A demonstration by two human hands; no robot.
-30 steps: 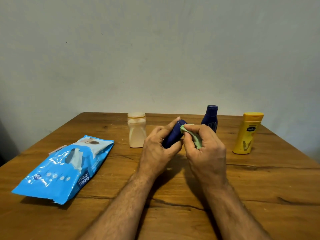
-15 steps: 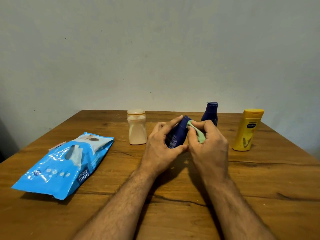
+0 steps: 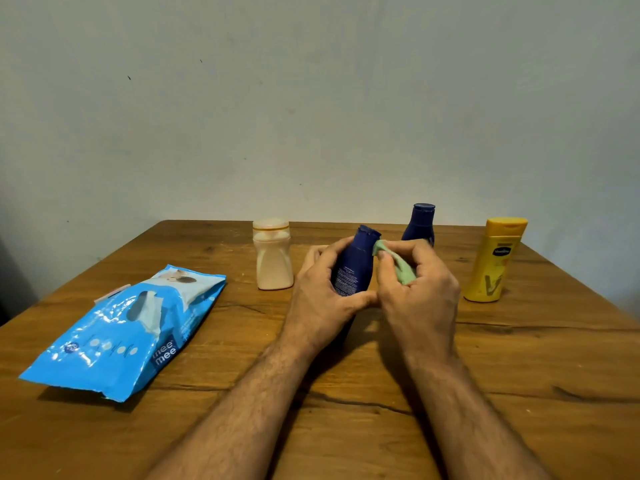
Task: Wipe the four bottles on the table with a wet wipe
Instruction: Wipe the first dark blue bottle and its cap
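In the head view, a wooden table (image 3: 519, 375) fills the lower half of the picture, with a plain pale wall behind it. The left hand (image 3: 322, 299) wraps around a dark blue bottle (image 3: 355, 268), fingers curled behind its body and thumb across the front low down, so the bottle stands nearly upright, leaning slightly to the right, at the middle of the table. Whether its base touches the wood is hidden by the hands. The back label with small white print faces the camera. The right hand (image 3: 420, 299) pinches a crumpled pale green wet wipe (image 3: 394, 263) between thumb and fingers and presses its tip against the bottle's shoulder, just under the cap.

A second dark blue bottle (image 3: 419, 225) stands upright just behind the right hand, partly covered by it. A yellow lotion bottle (image 3: 493, 261) stands upright well to the right, its cap on top. A cream-coloured bottle (image 3: 273, 256) with a translucent cap stands upright to the left of the left hand, near it but apart. A shiny blue wet-wipe pack (image 3: 121, 334) lies flat on the left part of the table, a white wipe poking from its opening.
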